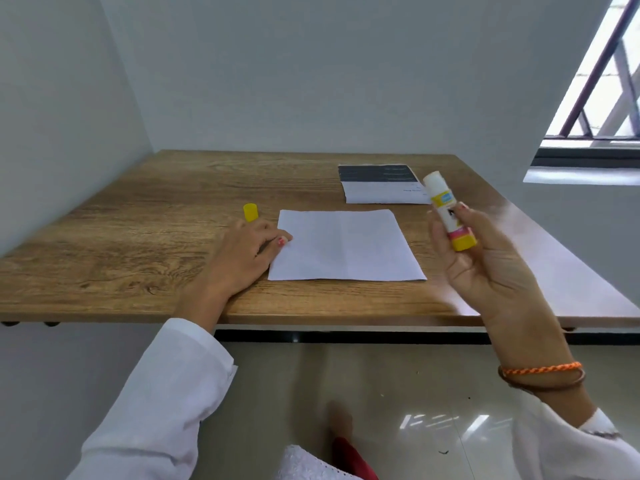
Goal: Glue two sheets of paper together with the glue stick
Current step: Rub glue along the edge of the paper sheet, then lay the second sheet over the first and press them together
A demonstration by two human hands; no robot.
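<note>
Above the right side of the wooden table (pixel 145 216), the right hand (pixel 485 268) closes its fingers around an uncapped glue stick (pixel 449 211), long axis tilted, white tip pointing up and away, yellow base toward the palm. Its label is too blurred to read. On the table the left hand (pixel 249 251) rests loosely curled, thumb on the left edge of a blank white sheet (pixel 346 245). A yellow cap (pixel 250 212) stands just beyond that hand. Farther back lies a second sheet (pixel 381 184) with a dark printed band, its writing illegible.
</note>
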